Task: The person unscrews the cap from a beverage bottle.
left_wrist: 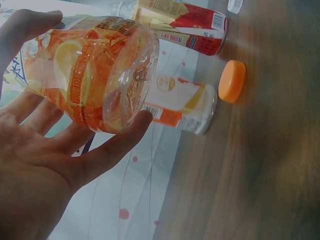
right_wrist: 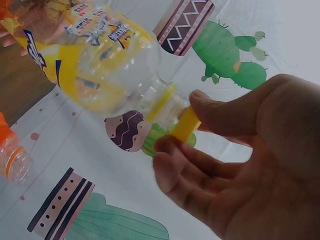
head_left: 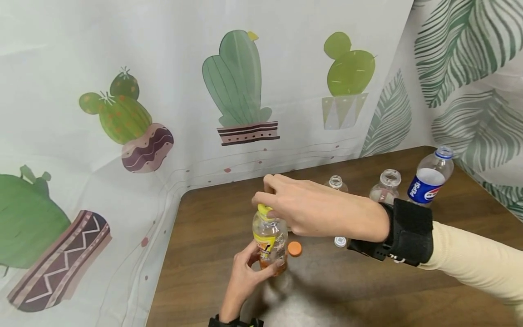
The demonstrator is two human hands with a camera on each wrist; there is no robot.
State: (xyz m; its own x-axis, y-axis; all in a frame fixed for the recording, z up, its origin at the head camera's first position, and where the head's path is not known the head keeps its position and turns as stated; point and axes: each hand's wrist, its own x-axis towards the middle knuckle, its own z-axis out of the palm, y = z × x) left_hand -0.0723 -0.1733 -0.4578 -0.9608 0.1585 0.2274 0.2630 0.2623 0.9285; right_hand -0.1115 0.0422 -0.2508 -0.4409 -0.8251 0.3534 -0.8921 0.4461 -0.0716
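A clear plastic bottle (head_left: 267,238) with a yellow and orange label stands upright over the table. My left hand (head_left: 245,272) grips its lower part, thumb on one side and fingers on the other. My right hand (head_left: 300,204) comes from above and pinches a yellow cap (right_wrist: 186,125) between thumb and fingertips. In the right wrist view the cap sits at the end of the bottle's neck (right_wrist: 167,107), with clear neck showing between it and a yellow ring. In the left wrist view the bottle's base (left_wrist: 135,80) shows, partly wrapped by the fingers.
An orange cap (head_left: 294,248) and a white cap (head_left: 340,241) lie on the wooden table (head_left: 196,245). Behind my right forearm stand an uncapped Pepsi bottle (head_left: 426,184) and two clear open bottles, one wide-necked (head_left: 386,188). A patterned cloth (head_left: 180,91) hangs behind the table.
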